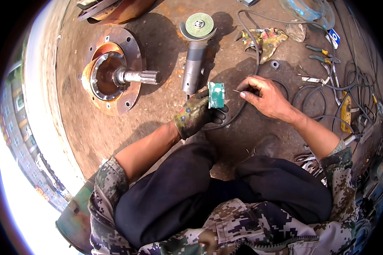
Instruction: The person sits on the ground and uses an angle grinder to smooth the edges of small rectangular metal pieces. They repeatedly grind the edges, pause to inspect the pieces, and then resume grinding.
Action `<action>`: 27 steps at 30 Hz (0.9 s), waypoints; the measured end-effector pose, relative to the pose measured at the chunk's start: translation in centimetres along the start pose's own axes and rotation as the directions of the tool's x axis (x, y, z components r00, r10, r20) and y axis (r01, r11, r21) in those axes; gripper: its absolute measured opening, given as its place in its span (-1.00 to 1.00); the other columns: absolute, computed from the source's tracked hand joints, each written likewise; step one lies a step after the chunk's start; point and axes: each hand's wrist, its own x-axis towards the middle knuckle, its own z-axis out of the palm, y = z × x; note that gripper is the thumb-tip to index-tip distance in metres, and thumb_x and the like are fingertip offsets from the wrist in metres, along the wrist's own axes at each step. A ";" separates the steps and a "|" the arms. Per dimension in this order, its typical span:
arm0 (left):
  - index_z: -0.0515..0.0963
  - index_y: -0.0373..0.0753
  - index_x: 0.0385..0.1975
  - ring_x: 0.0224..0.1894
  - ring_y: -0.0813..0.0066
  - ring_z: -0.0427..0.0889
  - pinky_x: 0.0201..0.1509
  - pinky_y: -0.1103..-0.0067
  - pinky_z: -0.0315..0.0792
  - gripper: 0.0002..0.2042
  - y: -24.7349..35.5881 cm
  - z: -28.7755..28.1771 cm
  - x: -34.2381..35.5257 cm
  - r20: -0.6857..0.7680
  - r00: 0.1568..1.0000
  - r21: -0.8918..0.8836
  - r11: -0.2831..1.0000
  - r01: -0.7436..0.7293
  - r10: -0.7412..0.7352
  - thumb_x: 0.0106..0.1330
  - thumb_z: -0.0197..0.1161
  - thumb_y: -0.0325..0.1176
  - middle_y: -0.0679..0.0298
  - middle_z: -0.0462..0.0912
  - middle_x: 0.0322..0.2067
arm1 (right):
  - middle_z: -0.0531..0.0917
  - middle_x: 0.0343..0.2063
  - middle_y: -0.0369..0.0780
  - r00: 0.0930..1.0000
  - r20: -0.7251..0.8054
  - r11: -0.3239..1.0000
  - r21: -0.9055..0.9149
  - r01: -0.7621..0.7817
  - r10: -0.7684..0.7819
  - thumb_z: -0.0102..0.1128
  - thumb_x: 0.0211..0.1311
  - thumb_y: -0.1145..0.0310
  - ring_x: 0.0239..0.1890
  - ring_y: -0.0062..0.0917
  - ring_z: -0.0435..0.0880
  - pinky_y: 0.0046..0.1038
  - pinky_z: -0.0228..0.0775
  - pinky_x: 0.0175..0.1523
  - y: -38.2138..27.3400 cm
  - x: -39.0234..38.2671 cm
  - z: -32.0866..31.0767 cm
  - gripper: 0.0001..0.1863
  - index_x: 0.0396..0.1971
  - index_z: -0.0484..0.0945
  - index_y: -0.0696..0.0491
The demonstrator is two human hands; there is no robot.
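My left hand (198, 117) wears a dark, patterned work glove and is closed round a small green box (217, 97) with pale patches on its face. To the right of the box, my bare right hand (264, 95) pinches a short thin stick (237, 90) between thumb and fingertips. The stick's tip points toward the box, with a gap between them. What the stick is made of cannot be told. Just beyond my left hand lies an angle grinder (194, 63), its green disc (199, 24) facing up.
A rusty flanged housing with a splined shaft (136, 77) sits at the left. Farther right lie a patterned glove (266, 41), a nut (275, 64) and pliers (321, 54). Cables (323, 91) tangle around a yellow power strip (347, 111). My bent knees (170, 182) are close below my hands.
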 end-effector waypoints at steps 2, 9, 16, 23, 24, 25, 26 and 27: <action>0.46 -0.33 0.28 -0.10 0.41 0.71 -0.06 0.50 0.61 -0.63 -0.1 -1.3 0.9 0.169 0.982 -0.249 0.961 0.121 -0.080 0.56 0.19 -0.35 0.15 0.70 -0.04 | 0.66 -0.22 -0.08 1.000 0.007 1.000 -0.013 0.015 -0.015 0.35 0.36 0.37 -0.14 -0.16 0.67 -0.20 0.50 -0.02 0.0 -0.4 0.4 -0.78 -0.12 0.62 0.18; 0.49 -0.32 0.24 -0.12 0.45 0.64 0.02 0.52 0.55 -0.67 -1.2 -1.5 1.7 0.209 0.967 -0.248 0.948 0.198 -0.148 0.58 0.12 -0.36 0.20 0.69 -0.07 | 0.63 -0.28 -0.08 0.995 -0.011 0.993 -0.059 0.103 -0.104 0.39 0.33 0.34 -0.18 -0.11 0.66 -0.16 0.49 -0.08 -0.5 -1.2 0.9 -0.78 -0.19 0.64 0.16; 0.58 -0.27 0.13 -0.17 0.26 0.73 0.03 0.37 0.63 -0.56 -1.7 -1.8 2.2 0.202 0.973 -0.262 0.951 0.162 -0.110 0.63 0.00 -0.02 0.08 0.75 -0.05 | 0.61 -0.32 -0.06 0.984 -0.057 0.985 -0.032 0.169 -0.170 0.42 0.29 0.37 -0.25 -0.09 0.65 -0.16 0.47 -0.16 -1.3 -1.7 0.5 -0.81 -0.24 0.65 0.16; 0.51 -0.19 0.00 -0.15 0.44 0.67 -0.07 0.49 0.59 -0.83 -0.9 0.2 2.3 0.252 0.967 -0.373 0.918 0.133 -0.037 0.61 0.04 -0.30 0.29 0.64 -0.17 | 0.63 -0.34 -0.08 0.975 -0.109 0.979 -0.093 0.184 -0.193 0.46 0.23 0.40 -0.29 -0.11 0.65 -0.17 0.48 -0.19 -1.5 -1.9 0.6 -0.82 -0.26 0.66 0.15; 0.51 -0.19 -0.01 -0.17 0.45 0.67 -0.10 0.49 0.58 -0.83 -0.9 0.3 2.2 0.217 0.975 -0.376 0.919 0.119 -0.037 0.61 0.04 -0.29 0.29 0.63 -0.19 | 0.64 -0.34 -0.08 0.972 -0.121 0.977 -0.088 0.194 -0.204 0.46 0.22 0.41 -0.29 -0.11 0.66 -0.17 0.49 -0.19 -1.7 -1.9 0.6 -0.82 -0.26 0.66 0.15; 0.51 -0.19 -0.02 -0.18 0.45 0.67 -0.12 0.49 0.57 -0.83 -1.0 0.4 2.1 0.182 0.983 -0.379 0.919 0.104 -0.037 0.61 0.04 -0.29 0.29 0.63 -0.20 | 0.65 -0.35 -0.08 0.968 -0.132 0.975 -0.083 0.204 -0.214 0.46 0.21 0.41 -0.29 -0.12 0.66 -0.17 0.49 -0.19 -1.9 -1.9 0.6 -0.82 -0.27 0.67 0.15; 0.51 -0.20 -0.03 -0.20 0.46 0.67 -0.14 0.50 0.57 -0.83 -1.0 0.6 2.1 0.149 0.988 -0.382 0.920 0.091 -0.036 0.61 0.05 -0.28 0.29 0.63 -0.21 | 0.65 -0.35 -0.09 0.968 -0.135 0.976 -0.089 0.201 -0.211 0.46 0.21 0.42 -0.28 -0.12 0.67 -0.17 0.50 -0.18 -2.1 -1.9 0.4 -0.83 -0.27 0.67 0.15; 0.52 -0.19 -0.05 -0.23 0.47 0.65 -0.17 0.51 0.54 -0.83 -1.0 0.8 2.1 0.128 0.990 -0.393 0.914 0.099 -0.053 0.60 0.05 -0.27 0.29 0.62 -0.24 | 0.66 -0.35 -0.09 0.968 -0.138 0.976 -0.095 0.197 -0.209 0.46 0.21 0.43 -0.27 -0.13 0.67 -0.17 0.50 -0.17 -2.4 -1.9 0.2 -0.83 -0.27 0.67 0.15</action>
